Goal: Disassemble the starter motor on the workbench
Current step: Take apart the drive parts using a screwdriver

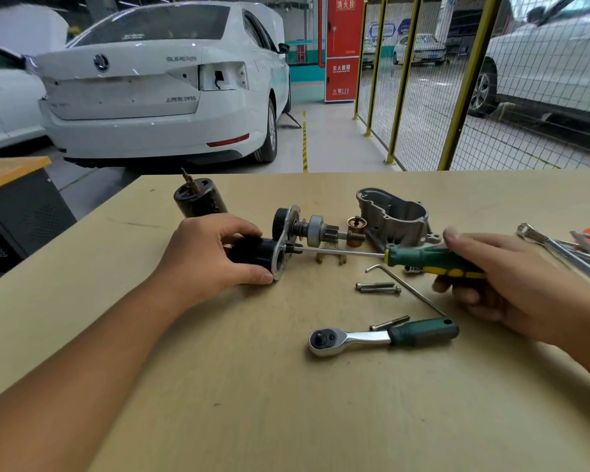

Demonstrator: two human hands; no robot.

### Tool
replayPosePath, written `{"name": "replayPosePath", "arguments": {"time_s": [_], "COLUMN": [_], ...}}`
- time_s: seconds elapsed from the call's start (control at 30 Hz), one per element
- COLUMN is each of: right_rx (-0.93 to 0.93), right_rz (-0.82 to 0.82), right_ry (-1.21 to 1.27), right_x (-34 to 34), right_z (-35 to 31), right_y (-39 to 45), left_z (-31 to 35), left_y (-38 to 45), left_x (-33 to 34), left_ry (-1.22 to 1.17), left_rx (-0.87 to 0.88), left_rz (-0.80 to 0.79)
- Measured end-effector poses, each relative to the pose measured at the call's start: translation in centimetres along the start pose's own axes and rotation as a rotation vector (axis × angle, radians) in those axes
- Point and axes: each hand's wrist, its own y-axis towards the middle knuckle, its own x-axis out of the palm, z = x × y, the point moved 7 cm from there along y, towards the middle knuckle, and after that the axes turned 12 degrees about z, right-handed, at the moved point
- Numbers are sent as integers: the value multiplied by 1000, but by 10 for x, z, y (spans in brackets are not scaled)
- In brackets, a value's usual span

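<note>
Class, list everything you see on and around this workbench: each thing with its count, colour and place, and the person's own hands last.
Solenoid: one, black, left-centre, on plate.
Plate: one, silver, centre.
Pinion: one, grey, beyond screwdriver.
Motor can: one, black, far left.
Housing: one, silver, far centre.
Screwdriver: one, green-yellow, tip at plate.
Hex key: one, silver, centre-right.
Bolts: two, silver, centre.
Ratchet: one, silver-green, near.
Car: one, white, behind.
Left hand: grips solenoid.
Right hand: holds screwdriver.

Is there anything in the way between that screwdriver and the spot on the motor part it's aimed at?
Nothing visible. The right hand holds the screwdriver, and its shaft runs clear over the workbench to the metal plate of the black cylinder held by the left hand. The fork lever lies just beside the shaft.
</note>
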Motion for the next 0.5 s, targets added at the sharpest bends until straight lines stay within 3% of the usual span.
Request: {"name": "replayPosePath", "arguments": {"time_s": [0.3, 0.5], "right_rx": [-20, -17], "right_rz": [-10, 5], "right_ry": [208, 44], "right_x": [-1, -2], "right_z": [0, -1], "right_y": [4, 3], "left_z": [1, 1], "left_y": [-1, -1], "left_x": [0, -1], "left_ry": [-15, -22], "left_rx": [-28, -43], "left_rz": [-8, -4]}}
